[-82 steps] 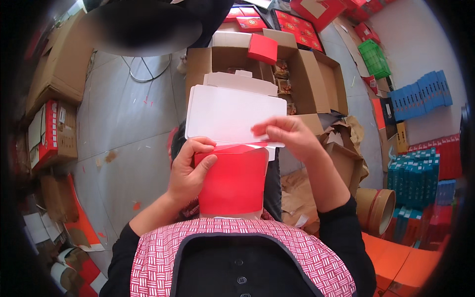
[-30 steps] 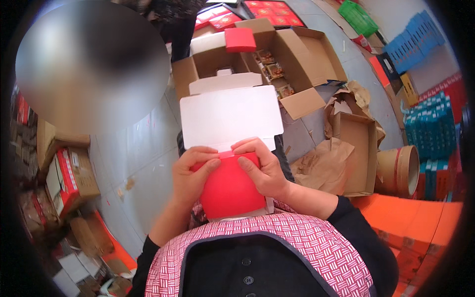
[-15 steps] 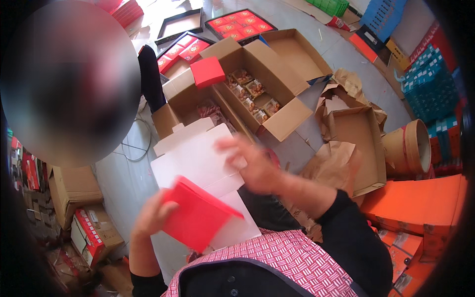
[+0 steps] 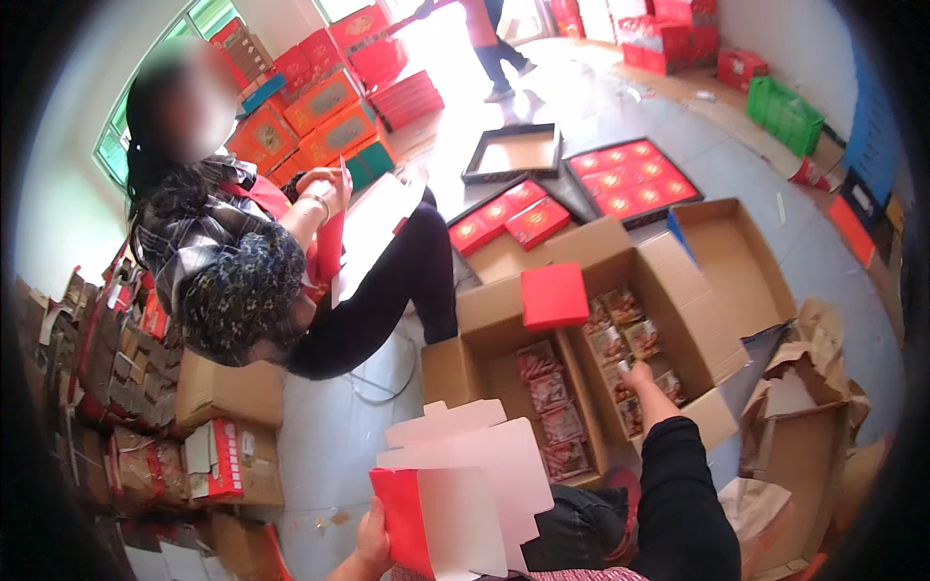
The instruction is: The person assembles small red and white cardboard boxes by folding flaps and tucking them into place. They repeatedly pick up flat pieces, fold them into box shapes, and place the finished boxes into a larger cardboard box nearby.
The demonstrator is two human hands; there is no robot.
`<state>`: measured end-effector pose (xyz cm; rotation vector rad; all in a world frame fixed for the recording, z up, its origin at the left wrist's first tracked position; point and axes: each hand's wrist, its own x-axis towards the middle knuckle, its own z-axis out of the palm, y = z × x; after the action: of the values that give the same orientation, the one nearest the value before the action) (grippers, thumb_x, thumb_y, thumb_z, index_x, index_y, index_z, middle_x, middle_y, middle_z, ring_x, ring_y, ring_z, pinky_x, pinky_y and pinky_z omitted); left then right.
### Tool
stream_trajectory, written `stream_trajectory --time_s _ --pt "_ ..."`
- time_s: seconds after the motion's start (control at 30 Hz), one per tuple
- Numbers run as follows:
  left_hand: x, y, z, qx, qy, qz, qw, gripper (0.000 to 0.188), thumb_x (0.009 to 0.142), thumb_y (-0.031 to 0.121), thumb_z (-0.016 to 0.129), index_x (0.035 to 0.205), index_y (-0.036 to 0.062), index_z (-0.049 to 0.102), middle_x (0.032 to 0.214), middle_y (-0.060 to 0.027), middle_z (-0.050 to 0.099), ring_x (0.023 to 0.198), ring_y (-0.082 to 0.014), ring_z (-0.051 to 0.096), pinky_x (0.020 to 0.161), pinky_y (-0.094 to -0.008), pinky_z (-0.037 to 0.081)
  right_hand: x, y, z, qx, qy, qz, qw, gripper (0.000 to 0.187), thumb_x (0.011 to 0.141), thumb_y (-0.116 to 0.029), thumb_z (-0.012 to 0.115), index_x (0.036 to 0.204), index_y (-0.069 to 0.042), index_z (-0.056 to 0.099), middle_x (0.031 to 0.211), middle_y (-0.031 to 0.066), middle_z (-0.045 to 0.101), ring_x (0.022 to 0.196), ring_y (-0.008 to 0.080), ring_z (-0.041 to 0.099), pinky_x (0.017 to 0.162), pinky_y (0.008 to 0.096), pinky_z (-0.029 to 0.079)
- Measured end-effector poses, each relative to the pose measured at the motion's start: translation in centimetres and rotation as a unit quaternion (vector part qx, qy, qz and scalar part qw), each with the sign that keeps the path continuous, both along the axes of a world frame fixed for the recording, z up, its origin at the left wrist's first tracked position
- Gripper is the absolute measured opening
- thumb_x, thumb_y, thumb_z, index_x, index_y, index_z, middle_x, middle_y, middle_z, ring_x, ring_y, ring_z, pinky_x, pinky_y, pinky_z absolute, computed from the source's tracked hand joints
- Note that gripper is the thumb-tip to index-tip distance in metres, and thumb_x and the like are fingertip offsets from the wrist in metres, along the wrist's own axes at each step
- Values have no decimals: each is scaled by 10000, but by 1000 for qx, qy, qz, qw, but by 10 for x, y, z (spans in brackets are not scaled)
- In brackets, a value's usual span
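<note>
My left hand grips the left side of a red carton; its open inner side shows white. Under and beyond the carton, a flat white cardboard sheet with tabs lies over my lap. My right arm stretches forward, and my right hand reaches into an open brown cardboard box among small clear packs of brownish food. Its fingertips are partly hidden among the packs, so what they hold is unclear. In the brown box alongside lie reddish packets. A closed red box rests across both boxes' edges.
At left a co-worker sits holding a red-and-white carton. Black-edged trays of red boxes lie beyond the brown boxes. An empty brown carton and crumpled brown paper sit at right. Another person stands far back.
My right hand has moved from above the white sheet forward into the brown box. The red carton in my left hand is now turned, showing its white inside. The view has tilted up and left.
</note>
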<state>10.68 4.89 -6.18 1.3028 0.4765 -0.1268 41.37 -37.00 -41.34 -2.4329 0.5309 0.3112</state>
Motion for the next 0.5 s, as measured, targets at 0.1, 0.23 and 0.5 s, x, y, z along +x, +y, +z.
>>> stream_trajectory --time_s 0.1,0.23,0.5 --pt "7 -4 9 -11 41 27 999 574 1018 453 285 1309 -19 434 1267 -132 549 1138 -212 550 960 -352 453 -8 16 3 -9 100 17 995 567 718 -448 706 1091 -24 654 1121 217 637 1062 343 611 892 415 495" --pt "8 -8 13 33 45 14 998 564 1022 445 269 1295 -13 455 1261 -120 556 1137 -205 550 965 -348 452 -8 14 36 24 170 -4 985 633 637 -471 804 1051 -12 668 1116 168 657 1012 317 637 854 393 519" --pt "19 -6 0 -82 25 19 996 584 1017 452 292 1300 -29 462 1245 -133 575 1110 -210 579 966 -346 464 -36 -9 138 336 -207 -151 906 432 671 -187 833 1053 -73 667 949 42 694 878 172 639 803 336 515"
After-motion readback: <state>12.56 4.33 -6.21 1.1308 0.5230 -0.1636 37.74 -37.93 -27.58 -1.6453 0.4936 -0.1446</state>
